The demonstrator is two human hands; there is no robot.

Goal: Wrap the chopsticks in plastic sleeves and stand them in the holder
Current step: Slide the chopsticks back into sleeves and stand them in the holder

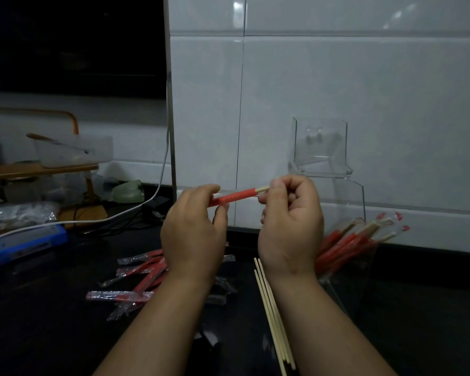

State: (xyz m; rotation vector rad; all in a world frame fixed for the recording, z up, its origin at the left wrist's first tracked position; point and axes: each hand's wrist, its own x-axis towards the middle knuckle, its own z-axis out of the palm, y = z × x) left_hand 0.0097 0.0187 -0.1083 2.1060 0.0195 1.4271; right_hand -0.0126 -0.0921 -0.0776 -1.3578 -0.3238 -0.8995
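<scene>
Right, dead centre of the frame, a red plastic sleeve is held up level in the air, with the pale end of a chopstick poking out of its right-hand mouth. The left hand pinches the sleeve's left end between thumb and fingertips. The right hand, fingers curled in, nips the bare chopstick end right where it meets the sleeve. The two hands sit close, the sleeve bridging the gap between them.

Below the right wrist, a bundle of bare chopsticks lies on the black counter, running toward the bottom edge. Lower left of centre, a scatter of loose sleeves lies flat, partly hidden by the left forearm. Over at the right, wrapped chopsticks lean together inside the clear holder, tips up and fanned to the right. Above them, a clear plastic box sits against the white tiled wall. Far left, a blue box and a white cable rest on the counter.
</scene>
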